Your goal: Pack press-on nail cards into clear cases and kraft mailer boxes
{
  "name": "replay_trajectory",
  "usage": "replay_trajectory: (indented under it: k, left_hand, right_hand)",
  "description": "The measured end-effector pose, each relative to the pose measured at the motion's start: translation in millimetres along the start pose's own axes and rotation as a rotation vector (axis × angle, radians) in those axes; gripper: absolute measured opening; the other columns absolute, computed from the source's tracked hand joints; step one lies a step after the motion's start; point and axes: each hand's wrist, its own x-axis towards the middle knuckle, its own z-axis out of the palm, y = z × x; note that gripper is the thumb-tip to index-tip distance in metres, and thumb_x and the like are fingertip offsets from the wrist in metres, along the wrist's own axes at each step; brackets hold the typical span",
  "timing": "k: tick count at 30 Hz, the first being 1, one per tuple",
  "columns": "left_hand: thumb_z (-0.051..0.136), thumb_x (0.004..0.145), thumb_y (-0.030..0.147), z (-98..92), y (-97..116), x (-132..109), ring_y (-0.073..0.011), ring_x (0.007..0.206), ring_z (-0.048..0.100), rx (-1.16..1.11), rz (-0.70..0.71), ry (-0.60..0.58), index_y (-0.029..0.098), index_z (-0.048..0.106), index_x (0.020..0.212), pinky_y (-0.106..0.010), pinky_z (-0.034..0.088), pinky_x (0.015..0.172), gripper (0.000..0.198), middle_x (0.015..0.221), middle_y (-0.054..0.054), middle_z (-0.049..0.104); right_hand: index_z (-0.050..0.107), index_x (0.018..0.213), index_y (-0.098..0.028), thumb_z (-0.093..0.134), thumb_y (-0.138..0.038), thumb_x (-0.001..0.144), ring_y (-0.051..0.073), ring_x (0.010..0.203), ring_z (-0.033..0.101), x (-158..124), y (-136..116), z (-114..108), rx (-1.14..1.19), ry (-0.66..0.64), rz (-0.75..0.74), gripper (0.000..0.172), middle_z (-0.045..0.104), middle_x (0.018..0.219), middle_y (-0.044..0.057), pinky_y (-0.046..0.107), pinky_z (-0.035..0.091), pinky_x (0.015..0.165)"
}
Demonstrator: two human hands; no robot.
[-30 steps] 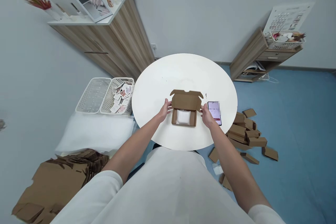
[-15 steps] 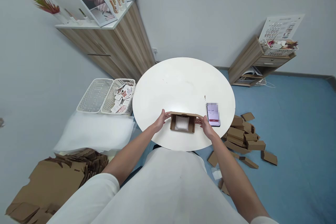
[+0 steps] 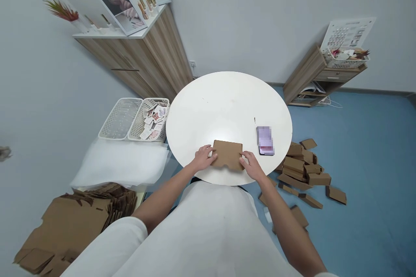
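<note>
A small brown cardboard box (image 3: 228,154) lies near the front edge of the white round table (image 3: 224,99), its lid folded over the top. The lid's front edge, with a notch in the middle, faces me. My left hand (image 3: 203,158) holds the box at its left side, thumb on the lid. On the opposite side my right hand (image 3: 251,164) grips the right edge, its thumb near the front corner. The inside of the box is hidden under the lid. To the right of my right hand lies a phone (image 3: 265,140).
Brown boxes (image 3: 294,164) are heaped on the floor at right. At left are flat cardboard blanks (image 3: 71,220), white translucent sheets (image 3: 120,162), a basket of printed cards (image 3: 152,119) and another white basket (image 3: 112,132). A wood-grain cabinet (image 3: 162,52) stands behind.
The lid has come down toward me over the box, covering the white packet seen inside before. Both hands have moved slightly lower, along the box's sides.
</note>
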Motion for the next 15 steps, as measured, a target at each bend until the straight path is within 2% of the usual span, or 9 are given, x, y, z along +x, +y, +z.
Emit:
replay_trajectory:
  k: [4,9,12,15]
  left_hand:
    - [0.04,0.081,0.051,11.6,1.0,-3.0,-0.0304,0.125,0.031,0.162,-0.008,-0.018,0.027,0.055,0.111,-0.051,0.027,0.097,0.041,0.132,-0.009,0.041]
    - [0.042,0.081,0.05,17.8,-6.9,-4.5,-0.0295,0.127,0.028,0.135,0.014,-0.005,0.027,0.047,0.119,-0.049,0.026,0.098,0.045,0.137,-0.009,0.036]
    - [0.047,0.077,0.05,16.7,-17.6,-11.2,-0.029,0.128,0.028,0.084,-0.002,-0.001,0.025,0.034,0.13,-0.048,0.025,0.099,0.06,0.138,-0.01,0.035]
    - [0.062,0.066,0.046,18.0,-27.6,-20.1,-0.0312,0.126,0.032,0.077,-0.008,-0.035,0.022,0.027,0.134,-0.047,0.024,0.101,0.081,0.136,-0.012,0.038]
  right_hand:
    - [0.053,0.116,-0.025,0.038,-0.051,0.083,0.024,0.116,0.04,-3.4,2.5,13.2,-0.152,0.026,0.045,0.045,0.045,0.123,0.01,0.041,0.035,0.093]
    - [0.049,0.12,-0.025,0.036,-0.047,0.084,0.025,0.116,0.041,-4.7,1.3,16.6,-0.208,0.04,0.05,0.044,0.045,0.125,0.01,0.041,0.035,0.092]
    - [0.042,0.126,-0.025,0.032,-0.049,0.085,0.025,0.116,0.042,-13.9,2.8,14.9,-0.212,0.051,0.04,0.049,0.045,0.127,0.009,0.043,0.034,0.093]
    - [0.034,0.132,-0.022,0.036,-0.05,0.083,0.026,0.12,0.038,-27.1,7.9,17.4,-0.226,0.081,0.045,0.056,0.044,0.13,0.01,0.045,0.03,0.096]
